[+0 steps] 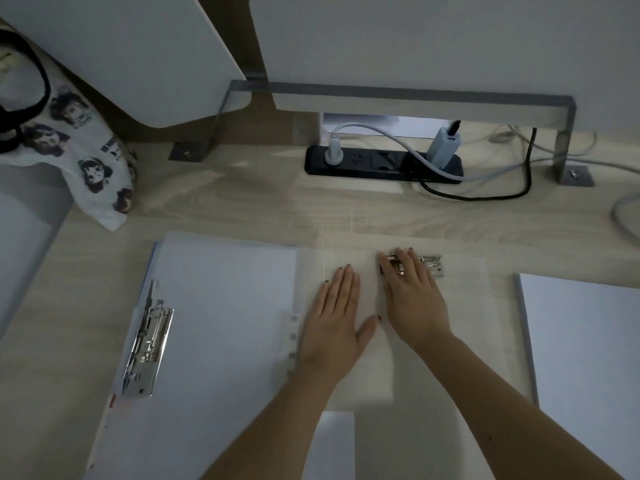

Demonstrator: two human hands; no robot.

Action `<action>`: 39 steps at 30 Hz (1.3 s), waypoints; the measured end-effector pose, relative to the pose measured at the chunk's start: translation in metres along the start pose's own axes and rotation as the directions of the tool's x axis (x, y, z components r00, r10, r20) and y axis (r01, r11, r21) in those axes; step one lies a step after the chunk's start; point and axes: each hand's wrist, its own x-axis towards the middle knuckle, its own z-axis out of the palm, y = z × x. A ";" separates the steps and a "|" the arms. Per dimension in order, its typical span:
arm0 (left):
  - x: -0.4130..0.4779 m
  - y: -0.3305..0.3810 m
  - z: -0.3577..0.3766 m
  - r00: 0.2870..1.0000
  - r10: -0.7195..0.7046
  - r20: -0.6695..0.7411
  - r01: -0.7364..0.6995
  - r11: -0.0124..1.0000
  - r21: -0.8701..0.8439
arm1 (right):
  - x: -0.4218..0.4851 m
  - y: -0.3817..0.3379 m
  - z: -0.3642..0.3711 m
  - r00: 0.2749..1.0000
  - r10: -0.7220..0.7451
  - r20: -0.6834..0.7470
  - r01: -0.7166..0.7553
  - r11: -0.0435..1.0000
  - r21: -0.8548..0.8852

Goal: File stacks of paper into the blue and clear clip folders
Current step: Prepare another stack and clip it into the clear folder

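A clear clip folder (467, 323) lies open in the middle of the desk, its metal clip (431, 265) at the far edge. My left hand (337, 320) presses flat on the clear folder. My right hand (412, 296) reaches over the clip, its fingers curled on the clip's lever. To the left lies a folder (154, 251) with a blue edge, a stack of white paper (225, 323) on it and a metal clip (147, 344) at its left side. A second stack of paper (585, 358) lies at the right.
A printed cloth bag (72, 133) stands at the back left. A black power strip (381, 164) with plugs and cables sits at the back under a metal bracket (398, 95). More white paper (334, 445) shows at the near edge between my arms.
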 end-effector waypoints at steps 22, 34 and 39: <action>0.000 0.005 0.000 1.000 -0.020 0.024 0.019 0.999 0.036 | -0.030 0.113 -0.057 0.861 0.494 -0.118 -0.318 0.706 0.633; -0.025 0.180 -0.022 0.993 -0.054 0.108 0.118 0.604 -0.788 | -0.157 0.183 -0.069 0.876 0.475 -0.087 -0.395 0.808 0.437; -0.016 0.249 -0.033 0.811 -0.122 0.572 0.582 0.249 -0.774 | -0.173 0.191 -0.058 0.894 0.447 0.020 -0.421 0.825 0.377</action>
